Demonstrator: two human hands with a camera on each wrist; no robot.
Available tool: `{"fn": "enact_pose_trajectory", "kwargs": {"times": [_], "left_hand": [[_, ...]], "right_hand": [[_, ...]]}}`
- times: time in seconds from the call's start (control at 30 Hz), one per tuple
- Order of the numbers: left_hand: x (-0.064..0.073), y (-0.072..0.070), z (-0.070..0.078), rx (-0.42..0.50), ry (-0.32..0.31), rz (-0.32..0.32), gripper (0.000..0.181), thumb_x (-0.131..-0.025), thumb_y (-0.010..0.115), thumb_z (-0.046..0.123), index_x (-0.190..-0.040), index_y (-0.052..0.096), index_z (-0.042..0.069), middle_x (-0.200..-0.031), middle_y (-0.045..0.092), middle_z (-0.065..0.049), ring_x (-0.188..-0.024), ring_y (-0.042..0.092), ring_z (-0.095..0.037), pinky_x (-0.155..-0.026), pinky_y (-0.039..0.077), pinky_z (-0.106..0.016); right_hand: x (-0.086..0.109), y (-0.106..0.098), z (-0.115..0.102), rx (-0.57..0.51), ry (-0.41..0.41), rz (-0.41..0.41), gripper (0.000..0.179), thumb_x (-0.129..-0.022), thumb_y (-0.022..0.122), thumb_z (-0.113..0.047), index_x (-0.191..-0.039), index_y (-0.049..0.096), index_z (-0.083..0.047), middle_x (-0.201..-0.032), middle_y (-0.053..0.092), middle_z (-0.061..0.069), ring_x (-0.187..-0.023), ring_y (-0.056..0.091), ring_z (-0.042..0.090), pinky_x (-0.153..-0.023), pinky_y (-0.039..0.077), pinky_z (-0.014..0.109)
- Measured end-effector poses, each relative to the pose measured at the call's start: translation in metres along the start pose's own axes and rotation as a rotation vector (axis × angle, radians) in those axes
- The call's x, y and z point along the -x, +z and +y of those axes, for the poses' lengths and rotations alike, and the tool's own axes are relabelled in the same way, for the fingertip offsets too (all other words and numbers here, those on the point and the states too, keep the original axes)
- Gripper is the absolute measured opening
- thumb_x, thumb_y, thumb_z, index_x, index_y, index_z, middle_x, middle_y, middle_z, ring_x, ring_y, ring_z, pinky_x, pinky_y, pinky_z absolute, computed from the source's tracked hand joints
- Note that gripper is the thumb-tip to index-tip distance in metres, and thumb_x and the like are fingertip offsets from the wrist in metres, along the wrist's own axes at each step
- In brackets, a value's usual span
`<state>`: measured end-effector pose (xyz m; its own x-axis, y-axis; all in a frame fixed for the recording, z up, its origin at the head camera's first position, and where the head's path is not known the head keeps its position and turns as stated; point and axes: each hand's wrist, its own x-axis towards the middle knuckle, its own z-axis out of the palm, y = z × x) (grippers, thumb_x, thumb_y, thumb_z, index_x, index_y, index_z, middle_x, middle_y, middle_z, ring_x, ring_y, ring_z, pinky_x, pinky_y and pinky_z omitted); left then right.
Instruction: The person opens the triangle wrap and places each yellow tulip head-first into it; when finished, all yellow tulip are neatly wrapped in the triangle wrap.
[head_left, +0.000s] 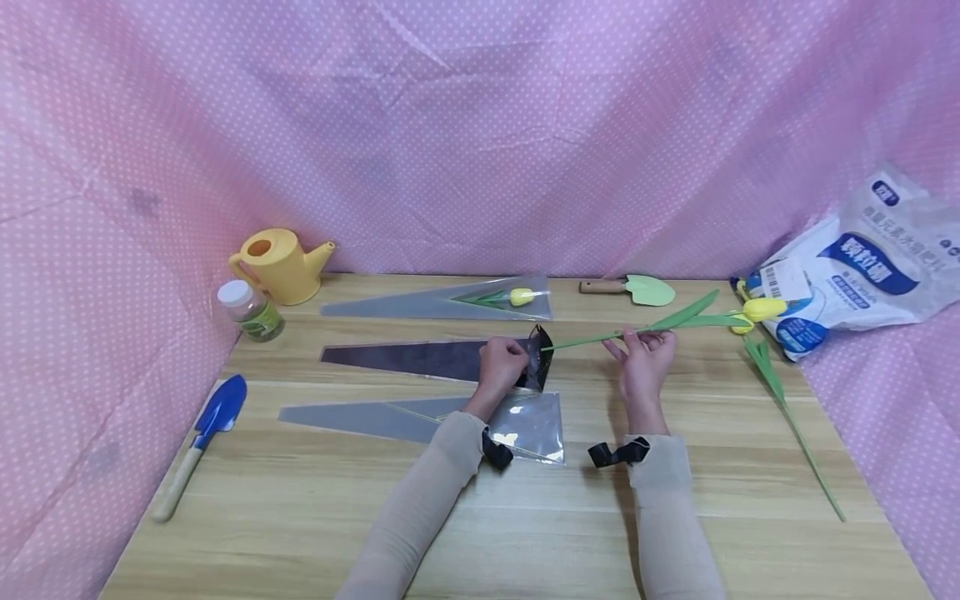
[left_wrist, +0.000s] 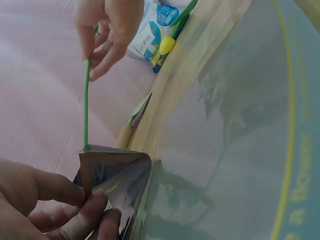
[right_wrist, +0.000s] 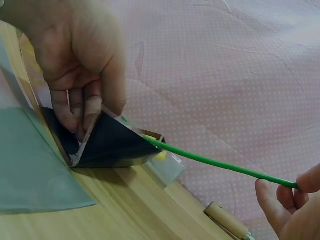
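Observation:
My left hand (head_left: 501, 367) pinches the mouth edge of a dark, tapered flower sleeve (head_left: 405, 358), and the mouth gapes in both wrist views. My right hand (head_left: 647, 362) holds a yellow tulip by its green stem (right_wrist: 215, 162), thumb and fingers pinching it. The tulip bloom (head_left: 763, 310) points right, and its stem's lower end reaches the mouth of the dark sleeve. Behind lies a clear sleeve (head_left: 390, 302) with a yellow tulip (head_left: 521, 297) inside. Nearer to me is another clear sleeve (head_left: 352, 415), partly covered by my left arm.
A second tulip stem (head_left: 795, 433) lies along the right side, below a white printed bag (head_left: 862, 258). At the back is a green trowel (head_left: 649, 290). On the left stand a yellow watering can (head_left: 285, 271) and lidded jar (head_left: 258, 317); a blue trowel (head_left: 221, 408) lies nearer.

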<state>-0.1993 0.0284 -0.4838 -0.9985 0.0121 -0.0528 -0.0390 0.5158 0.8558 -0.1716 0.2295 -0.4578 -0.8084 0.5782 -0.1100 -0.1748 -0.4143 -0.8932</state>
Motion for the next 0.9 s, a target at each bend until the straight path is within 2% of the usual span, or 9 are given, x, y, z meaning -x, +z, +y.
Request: {"fn": "enact_pose_trajectory", "kwargs": {"times": [0.17,0.4,0.63,0.9], "left_hand": [[0.002,0.000,0.004,-0.032,0.040,0.011,0.013,-0.080,0.066,0.005,-0.072,0.076,0.008,-0.071,0.074,-0.006,-0.069,0.066,-0.019,-0.069,0.053,-0.031],[0.002,-0.002,0.009,-0.128,0.137,0.099,0.014,-0.080,0.065,0.006,-0.081,0.079,0.009,-0.078,0.076,-0.004,-0.079,0.071,-0.023,-0.075,0.056,-0.036],[0.005,-0.005,0.015,-0.158,0.186,0.147,0.014,-0.079,0.066,0.008,-0.083,0.080,0.009,-0.078,0.076,-0.003,-0.076,0.071,-0.022,-0.071,0.056,-0.036],[0.008,-0.008,0.024,-0.135,0.224,0.169,0.012,-0.080,0.068,0.008,-0.083,0.080,0.008,-0.072,0.075,-0.003,-0.070,0.069,-0.020,-0.066,0.055,-0.032]], "right_hand": [[0.003,0.005,0.002,-0.010,-0.006,-0.012,0.028,-0.096,0.055,0.006,-0.107,0.037,-0.012,-0.098,0.039,0.005,-0.084,0.055,0.014,-0.077,0.062,0.034],[0.008,0.012,0.010,0.001,-0.027,-0.021,0.028,-0.096,0.054,0.007,-0.106,0.037,-0.013,-0.100,0.041,0.009,-0.088,0.057,0.020,-0.081,0.062,0.038],[0.016,0.019,0.020,0.020,-0.049,-0.042,0.031,-0.095,0.056,0.008,-0.105,0.039,-0.016,-0.103,0.045,0.012,-0.088,0.060,0.019,-0.081,0.062,0.037],[0.026,0.029,0.028,0.046,0.011,-0.078,0.034,-0.094,0.056,0.010,-0.106,0.038,-0.017,-0.107,0.048,0.013,-0.092,0.063,0.022,-0.079,0.062,0.035]]}}
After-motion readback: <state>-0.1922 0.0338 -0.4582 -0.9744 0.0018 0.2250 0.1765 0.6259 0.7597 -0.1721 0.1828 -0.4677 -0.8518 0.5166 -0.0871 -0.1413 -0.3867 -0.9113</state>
